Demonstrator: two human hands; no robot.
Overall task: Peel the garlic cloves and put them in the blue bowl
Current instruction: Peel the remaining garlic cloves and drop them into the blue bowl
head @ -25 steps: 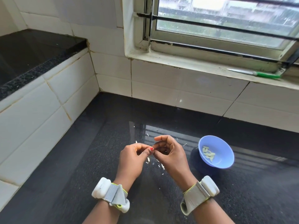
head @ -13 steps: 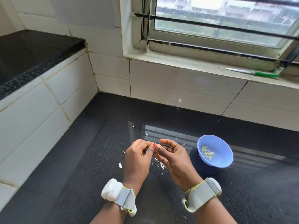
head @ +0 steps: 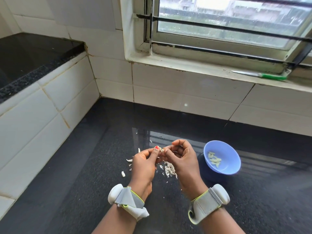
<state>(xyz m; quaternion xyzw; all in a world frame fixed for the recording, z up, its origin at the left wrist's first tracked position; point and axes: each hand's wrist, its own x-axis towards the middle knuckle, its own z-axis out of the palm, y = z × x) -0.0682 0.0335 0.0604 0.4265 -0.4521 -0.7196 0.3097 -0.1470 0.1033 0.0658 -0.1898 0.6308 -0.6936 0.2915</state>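
Over the black counter, my left hand (head: 144, 163) and my right hand (head: 183, 157) meet fingertip to fingertip. Between them they pinch a small pale garlic clove (head: 161, 149), mostly hidden by the fingers. The blue bowl (head: 224, 149) stands on the counter just right of my right hand, with several peeled cloves (head: 214, 160) lying in it. A heap of white garlic skins (head: 169, 170) lies on the counter under my hands. Two pale garlic pieces, one (head: 123, 174) and another (head: 129, 160), lie left of my left hand.
A green-handled knife (head: 260, 75) lies on the window sill at the back right. White tiled walls close the counter (head: 84, 166) at the back and left, where a raised black ledge (head: 33, 53) sits higher.
My hands have stayed together over the skins, working the clove. More skin scraps lie on the counter under and left of my hands.
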